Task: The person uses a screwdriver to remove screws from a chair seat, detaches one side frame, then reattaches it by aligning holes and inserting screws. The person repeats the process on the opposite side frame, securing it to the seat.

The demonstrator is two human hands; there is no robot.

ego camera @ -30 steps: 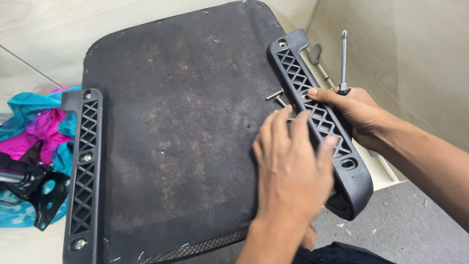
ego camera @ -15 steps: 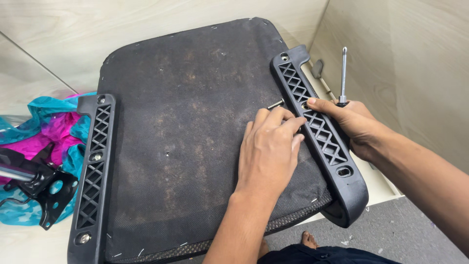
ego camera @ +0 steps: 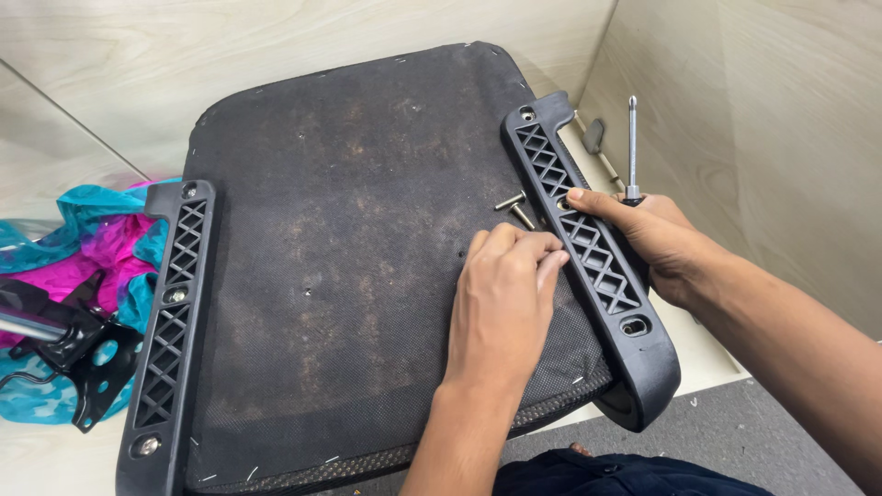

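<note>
The left hand lies flat, holding nothing, fingertips against the right-hand black plastic lattice armrest bracket. Just beyond them, two short metal bolts lie on the dark fabric seat underside. The right hand grips an upright screwdriver.
</note>
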